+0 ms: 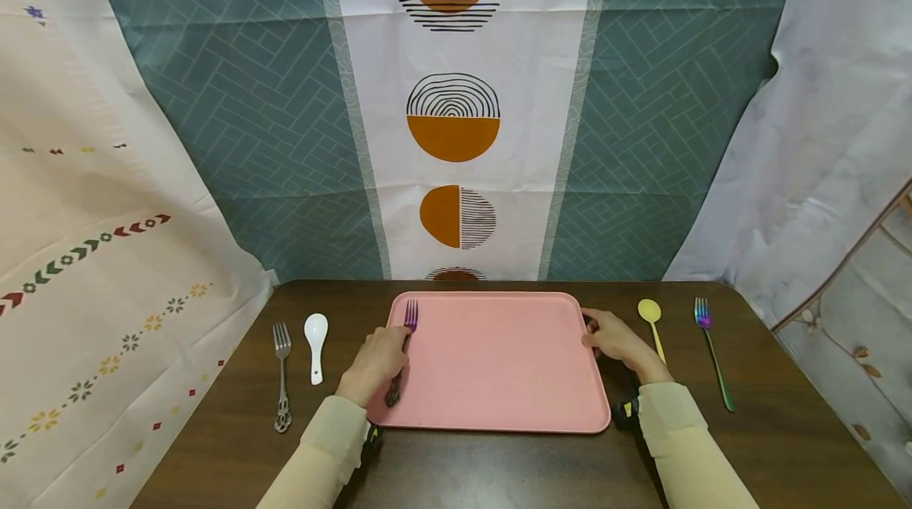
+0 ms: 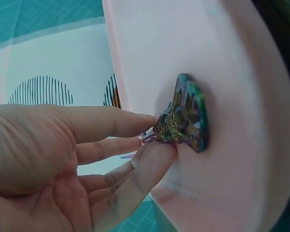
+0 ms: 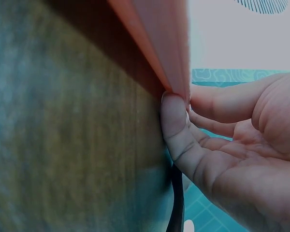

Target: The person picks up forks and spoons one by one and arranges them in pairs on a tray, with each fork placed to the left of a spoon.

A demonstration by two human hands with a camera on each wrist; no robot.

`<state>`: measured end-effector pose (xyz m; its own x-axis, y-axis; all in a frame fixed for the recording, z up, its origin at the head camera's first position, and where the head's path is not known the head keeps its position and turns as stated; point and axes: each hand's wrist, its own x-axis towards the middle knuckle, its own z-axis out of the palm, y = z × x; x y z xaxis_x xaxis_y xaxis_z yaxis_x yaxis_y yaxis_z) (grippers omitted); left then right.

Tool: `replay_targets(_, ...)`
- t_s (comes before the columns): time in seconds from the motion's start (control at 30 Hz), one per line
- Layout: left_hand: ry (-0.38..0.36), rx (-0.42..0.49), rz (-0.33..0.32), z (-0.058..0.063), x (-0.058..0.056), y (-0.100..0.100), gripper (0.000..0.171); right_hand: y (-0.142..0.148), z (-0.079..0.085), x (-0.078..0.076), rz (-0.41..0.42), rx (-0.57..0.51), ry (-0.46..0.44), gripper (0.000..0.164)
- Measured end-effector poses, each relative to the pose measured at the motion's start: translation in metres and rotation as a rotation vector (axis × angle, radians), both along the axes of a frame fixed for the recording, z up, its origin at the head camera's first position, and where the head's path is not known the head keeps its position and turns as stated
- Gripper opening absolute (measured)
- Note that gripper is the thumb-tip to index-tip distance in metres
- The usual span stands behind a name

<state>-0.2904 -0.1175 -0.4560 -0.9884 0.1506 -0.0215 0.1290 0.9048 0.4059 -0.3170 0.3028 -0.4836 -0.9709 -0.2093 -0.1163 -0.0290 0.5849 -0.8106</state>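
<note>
A pink rectangular tray lies on the dark wooden table. My left hand reaches over its left side and pinches a fork by the handle, between thumb and fingers. The fork has purple tines pointing away, and its ornate dark handle end stands out past the fingertips in the left wrist view. At the tray's right edge, my right hand grips the rim between thumb and fingers, as the right wrist view shows. A dark narrow thing shows just below that thumb.
Left of the tray lie a silver fork and a white spoon. On the right are a yellow spoon, partly behind my right wrist, and a rainbow-coloured fork. A patterned curtain hangs behind the table.
</note>
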Motion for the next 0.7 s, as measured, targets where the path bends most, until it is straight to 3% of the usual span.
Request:
replay_targets(0.4, -0.022, 0.053, 0.017, -0.003, 0.0, -0.007, 0.04, -0.002, -0.003, 0.003, 0.006, -0.003, 0.009, 0.066)
replay_targets(0.7, 0.038, 0.037, 0.009, 0.004, 0.0, -0.012, 0.032, -0.001, -0.003, 0.0, 0.003, -0.01, 0.005, 0.066)
